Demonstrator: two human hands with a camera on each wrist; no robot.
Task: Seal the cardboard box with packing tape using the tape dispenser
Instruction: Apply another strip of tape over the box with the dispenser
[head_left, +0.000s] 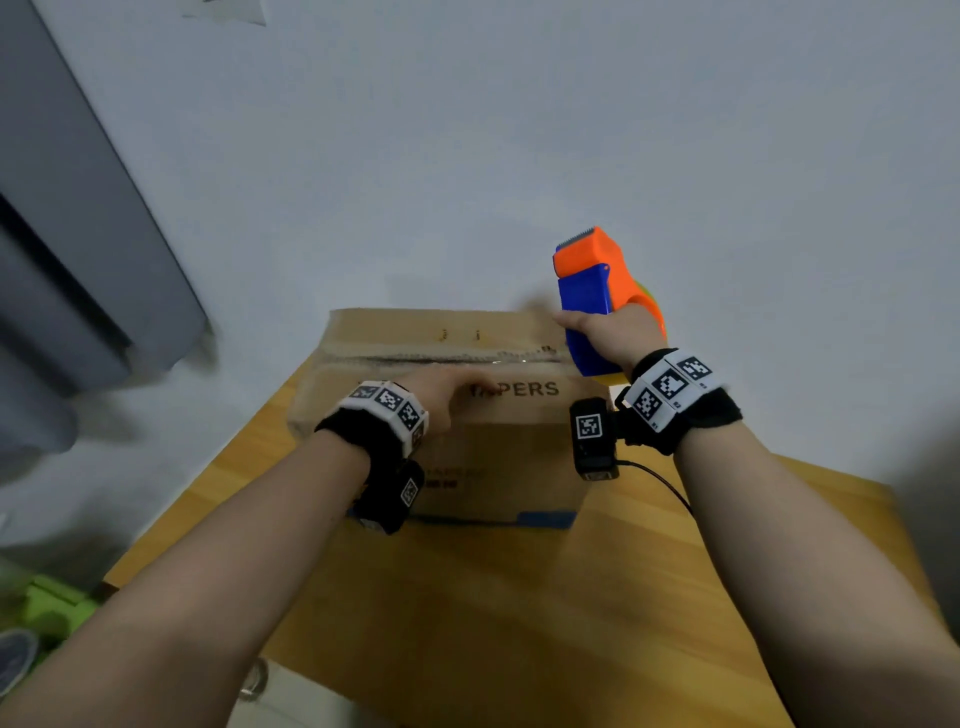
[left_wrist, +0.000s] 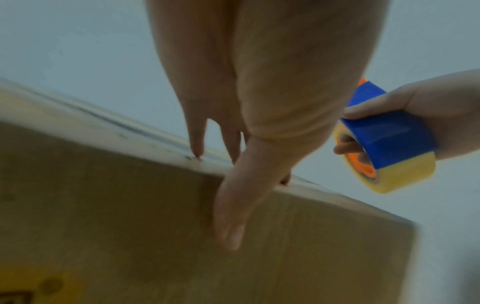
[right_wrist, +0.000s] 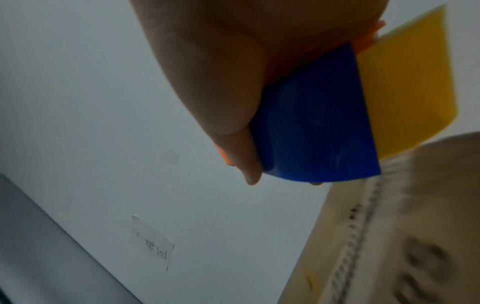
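A brown cardboard box (head_left: 498, 447) stands on a wooden table, its top flaps meeting in a seam (head_left: 447, 357) that shows tape. My left hand (head_left: 447, 395) lies flat on the near top flap, fingers straight (left_wrist: 197, 133), thumb down the front face (left_wrist: 231, 216). My right hand (head_left: 608, 332) grips an orange and blue tape dispenser (head_left: 592, 291) with a yellowish tape roll (left_wrist: 384, 176), held just above the box's right end, its toothed blade pointing up and away. In the right wrist view, the thumb wraps the blue cover (right_wrist: 311, 127) above the box seam (right_wrist: 355, 236).
The wooden table (head_left: 519, 613) carries the box; a white wall (head_left: 467, 156) rises right behind it. A grey cabinet (head_left: 78, 260) stands at left. A small paper note (right_wrist: 153, 242) is stuck on the wall. Green items (head_left: 47, 608) lie low left.
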